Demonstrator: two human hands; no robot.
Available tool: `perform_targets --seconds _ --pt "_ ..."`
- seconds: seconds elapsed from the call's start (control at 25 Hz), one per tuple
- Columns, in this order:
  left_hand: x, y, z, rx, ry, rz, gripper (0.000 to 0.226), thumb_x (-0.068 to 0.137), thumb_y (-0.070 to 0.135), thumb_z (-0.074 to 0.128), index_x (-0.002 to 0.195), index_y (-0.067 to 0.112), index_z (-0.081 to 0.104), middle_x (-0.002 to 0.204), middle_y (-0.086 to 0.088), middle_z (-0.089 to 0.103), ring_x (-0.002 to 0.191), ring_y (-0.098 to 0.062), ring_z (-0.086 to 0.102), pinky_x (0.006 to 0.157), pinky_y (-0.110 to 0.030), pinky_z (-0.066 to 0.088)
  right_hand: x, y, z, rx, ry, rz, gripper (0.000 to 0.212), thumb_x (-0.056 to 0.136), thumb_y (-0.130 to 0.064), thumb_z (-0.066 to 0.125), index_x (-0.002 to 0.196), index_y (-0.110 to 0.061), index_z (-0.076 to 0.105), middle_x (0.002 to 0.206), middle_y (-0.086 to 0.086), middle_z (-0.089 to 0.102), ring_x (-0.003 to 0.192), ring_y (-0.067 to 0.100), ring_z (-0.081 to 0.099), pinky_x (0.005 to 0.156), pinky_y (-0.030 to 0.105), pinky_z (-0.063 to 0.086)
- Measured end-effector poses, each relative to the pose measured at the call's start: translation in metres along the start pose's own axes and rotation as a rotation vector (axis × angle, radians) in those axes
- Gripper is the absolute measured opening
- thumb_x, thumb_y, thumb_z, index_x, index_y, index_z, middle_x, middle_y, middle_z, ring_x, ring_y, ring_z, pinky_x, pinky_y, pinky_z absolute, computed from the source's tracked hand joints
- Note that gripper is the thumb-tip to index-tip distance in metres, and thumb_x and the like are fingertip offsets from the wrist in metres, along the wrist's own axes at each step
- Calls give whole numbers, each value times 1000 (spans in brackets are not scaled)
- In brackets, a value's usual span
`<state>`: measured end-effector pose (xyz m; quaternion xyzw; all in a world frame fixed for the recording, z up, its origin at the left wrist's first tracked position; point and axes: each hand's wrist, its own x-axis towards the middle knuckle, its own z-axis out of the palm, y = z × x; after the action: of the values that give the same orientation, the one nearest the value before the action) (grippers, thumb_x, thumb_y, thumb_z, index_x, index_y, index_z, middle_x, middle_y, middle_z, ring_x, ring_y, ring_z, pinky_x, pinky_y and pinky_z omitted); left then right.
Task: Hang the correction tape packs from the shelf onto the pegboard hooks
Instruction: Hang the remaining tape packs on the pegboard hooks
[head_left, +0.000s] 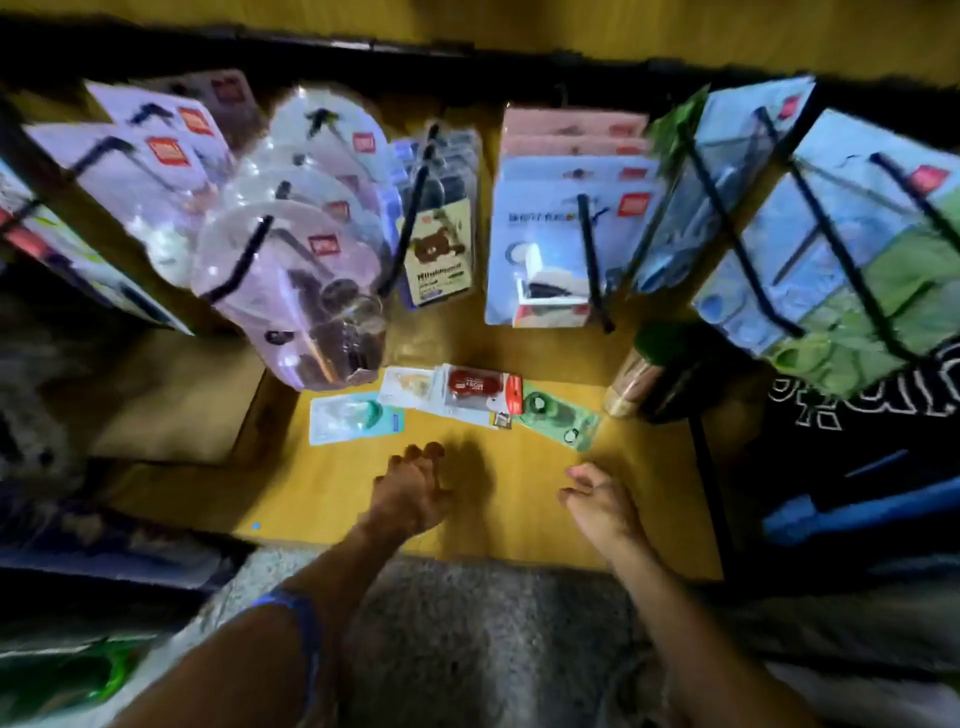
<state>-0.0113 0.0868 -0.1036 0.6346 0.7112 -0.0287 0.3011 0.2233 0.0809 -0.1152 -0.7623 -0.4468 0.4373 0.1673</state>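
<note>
Four correction tape packs are seen lying flat in a loose row on the yellow shelf (322, 499), below the pegboard hooks (592, 260) loaded with hanging packs. The red pack (480, 387) is taken as the landmark: a teal pack (356, 415) lies to its left, a pale pack (408, 384) is just beside it on the same side, partly tucked under it, and a green pack (558, 415) lies to its right. The left hand (415, 491) is held near the red pack, below it, fingers loosely curled, nothing gripped. The right hand (597, 501) is held below the green pack, fingers relaxed, likewise empty. Neither hand touches a pack.
</note>
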Motion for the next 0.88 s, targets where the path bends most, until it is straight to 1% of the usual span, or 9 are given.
perform_targets --seconds 0.2,0.36,0.48,0.6,0.68,0.72,0.76,0.8,0.88 --pt "88 -8 12 211 60 0 84 92 36 56 156 17 6 157 -16 18 138 -38 29 104 -52 39 48 20 8 -200 37 -55 41 81 -14 71 121 -18 63 119 5 66 108 27 62 89 34 51" --pt "126 -7 3 207 16 23 93 90 49 57 156 27 -7 163 -13 -7 148 -41 10 110 -60 26 63 24 9 -334 42 -147 44 82 -15 70 125 -16 61 128 10 60 115 29 58 91 35 49" --pt "137 -11 3 215 -5 31 98 83 64 51 155 32 -7 163 -18 2 146 -40 20 112 -60 23 68 21 5 -384 64 -181 46 82 -15 69 127 -17 58 129 12 59 114 30 58 90 36 49" --pt "129 -11 14 284 -53 97 103 81 60 57 155 29 -9 161 -23 6 144 -39 25 111 -59 27 73 7 3 -386 95 -168 55 85 -17 65 137 -20 49 141 9 49 125 30 50 98 34 44" --pt "114 -12 20 116 -181 104 115 61 67 59 156 30 5 161 -20 9 148 -38 16 115 -58 22 74 -3 5 -433 114 -179 64 86 -18 62 145 -22 39 152 7 38 130 30 46 100 35 44" --pt "108 -13 29 -14 -240 81 116 55 65 59 155 30 14 162 -17 10 149 -36 11 118 -56 14 72 -6 7 -477 108 -199 69 86 -18 61 149 -23 33 157 6 31 134 30 43 100 35 44" --pt "100 -13 36 -46 -268 88 110 58 60 58 155 30 15 163 -13 9 150 -33 8 120 -53 8 71 -6 11 -518 93 -214 75 86 -18 61 152 -24 27 160 5 23 137 31 39 101 36 44" --pt "86 -10 42 -21 -262 133 105 66 55 57 156 30 9 164 -11 5 150 -32 6 119 -52 6 70 -4 15 -549 79 -213 79 85 -18 61 153 -25 22 162 5 16 140 31 34 102 37 44" --pt "58 -8 61 141 -183 194 102 77 54 55 154 33 -8 164 -11 -3 150 -32 9 116 -52 13 72 1 17 -587 68 -175 86 85 -18 62 155 -28 14 165 3 6 145 32 25 108 40 39"
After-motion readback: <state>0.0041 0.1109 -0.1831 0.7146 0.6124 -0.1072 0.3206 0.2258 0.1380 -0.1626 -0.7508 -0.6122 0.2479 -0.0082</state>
